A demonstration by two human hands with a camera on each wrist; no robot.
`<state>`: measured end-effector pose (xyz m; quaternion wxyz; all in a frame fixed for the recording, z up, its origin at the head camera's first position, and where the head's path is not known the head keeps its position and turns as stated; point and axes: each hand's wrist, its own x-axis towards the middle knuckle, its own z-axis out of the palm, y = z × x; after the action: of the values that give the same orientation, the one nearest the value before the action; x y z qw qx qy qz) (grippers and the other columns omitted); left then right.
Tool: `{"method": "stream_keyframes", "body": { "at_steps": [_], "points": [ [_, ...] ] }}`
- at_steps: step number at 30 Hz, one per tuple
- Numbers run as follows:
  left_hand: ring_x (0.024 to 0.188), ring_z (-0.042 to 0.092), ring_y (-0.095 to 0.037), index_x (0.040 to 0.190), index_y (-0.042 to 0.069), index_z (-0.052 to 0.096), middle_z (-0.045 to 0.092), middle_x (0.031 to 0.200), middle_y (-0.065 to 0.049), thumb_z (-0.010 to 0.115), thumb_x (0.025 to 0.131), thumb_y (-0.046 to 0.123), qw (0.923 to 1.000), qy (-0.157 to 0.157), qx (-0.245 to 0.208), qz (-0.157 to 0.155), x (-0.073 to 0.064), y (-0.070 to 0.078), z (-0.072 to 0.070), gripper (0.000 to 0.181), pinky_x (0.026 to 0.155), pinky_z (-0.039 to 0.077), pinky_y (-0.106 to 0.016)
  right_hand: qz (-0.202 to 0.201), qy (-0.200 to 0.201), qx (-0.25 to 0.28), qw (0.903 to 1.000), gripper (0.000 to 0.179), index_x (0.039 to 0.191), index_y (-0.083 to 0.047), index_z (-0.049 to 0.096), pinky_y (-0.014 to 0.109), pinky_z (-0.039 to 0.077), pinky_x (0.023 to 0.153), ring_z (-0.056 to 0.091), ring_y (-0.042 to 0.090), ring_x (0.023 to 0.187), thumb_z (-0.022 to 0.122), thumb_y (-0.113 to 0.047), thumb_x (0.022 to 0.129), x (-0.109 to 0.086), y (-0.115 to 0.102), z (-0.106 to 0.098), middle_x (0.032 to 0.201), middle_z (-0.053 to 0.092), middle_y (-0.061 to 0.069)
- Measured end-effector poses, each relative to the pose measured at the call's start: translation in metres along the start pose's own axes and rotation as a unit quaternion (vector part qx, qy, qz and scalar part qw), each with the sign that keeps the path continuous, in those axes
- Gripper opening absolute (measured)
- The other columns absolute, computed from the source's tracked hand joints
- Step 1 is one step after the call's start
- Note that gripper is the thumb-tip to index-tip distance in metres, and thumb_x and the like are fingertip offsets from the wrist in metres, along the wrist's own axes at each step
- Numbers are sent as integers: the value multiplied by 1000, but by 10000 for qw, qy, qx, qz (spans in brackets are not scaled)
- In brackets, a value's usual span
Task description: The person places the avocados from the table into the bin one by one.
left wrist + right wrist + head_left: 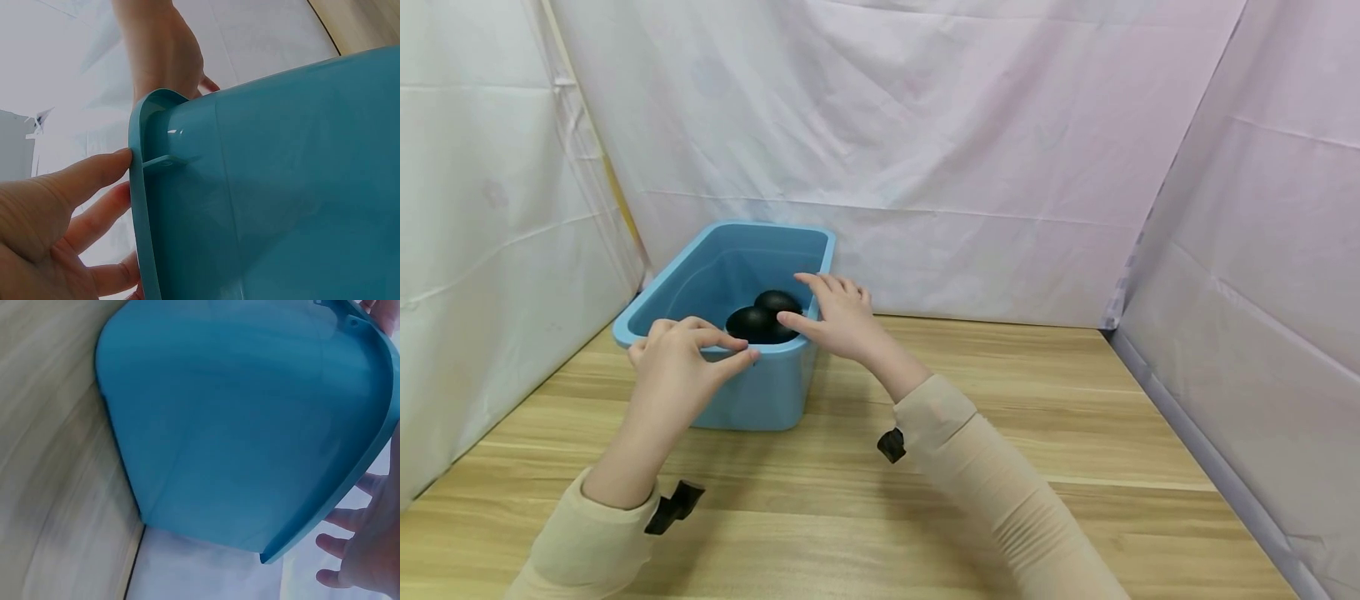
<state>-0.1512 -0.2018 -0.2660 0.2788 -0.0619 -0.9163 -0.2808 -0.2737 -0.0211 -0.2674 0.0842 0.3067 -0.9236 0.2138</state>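
Observation:
A light blue plastic bin stands on the wooden table, left of centre. Inside it, near the front, lie smooth black egg-shaped objects, partly hidden by the rim and the right hand. At the front rim is my left hand. Its thumb and fingers reach to the rim's edge, rather straight, with nothing held between them. My right hand hovers at the bin's right rim, thumb and index finger apart, close over the black objects. From the right wrist, that hand's fingers show spread beside the rim.
Pale curtains hang behind the table and on both sides. The wood-grain table extends to the right of the bin. Black straps sit at the wrists, over beige sleeves.

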Motion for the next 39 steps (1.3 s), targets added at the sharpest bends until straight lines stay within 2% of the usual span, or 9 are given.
{"method": "stream_keyframes", "body": {
  "at_steps": [4,9,17,27,39],
  "points": [
    [95,39,-36,81,10,74,62,91,-9,76,71,33,10000,-15,12,6,0,0,1,25,75,17,-59,59,-110,-469,9988,78,142,-34,21,51,9,100,18,23,129,26,-76,77,-1,4,-1,143,24,-2],
    [93,39,-34,81,11,74,62,91,-8,76,70,32,10000,14,26,-5,-1,1,1,23,74,18,-58,-18,-176,-724,9972,80,143,-34,18,54,7,100,16,25,130,25,-78,76,-4,8,-5,144,22,1],
    [94,39,-35,82,8,74,61,90,-9,76,71,33,10000,39,35,18,-2,1,0,27,77,17,-62,-28,-212,-887,9958,79,142,-37,16,55,7,99,14,25,131,27,-78,75,-11,16,-12,146,18,2],
    [92,40,-33,83,10,74,61,89,-7,76,71,33,10000,33,13,11,-3,1,0,26,79,16,-61,144,-369,-723,9966,79,143,-38,13,57,2,100,6,26,134,30,-77,76,-19,28,-20,148,11,4],
    [94,39,-34,82,10,74,61,88,-6,76,71,34,10000,49,2,-31,-3,1,0,26,79,16,-61,-144,-352,-828,9958,78,142,-41,7,59,0,98,5,30,133,29,-77,76,-35,43,-30,148,8,4]
  ]
}}
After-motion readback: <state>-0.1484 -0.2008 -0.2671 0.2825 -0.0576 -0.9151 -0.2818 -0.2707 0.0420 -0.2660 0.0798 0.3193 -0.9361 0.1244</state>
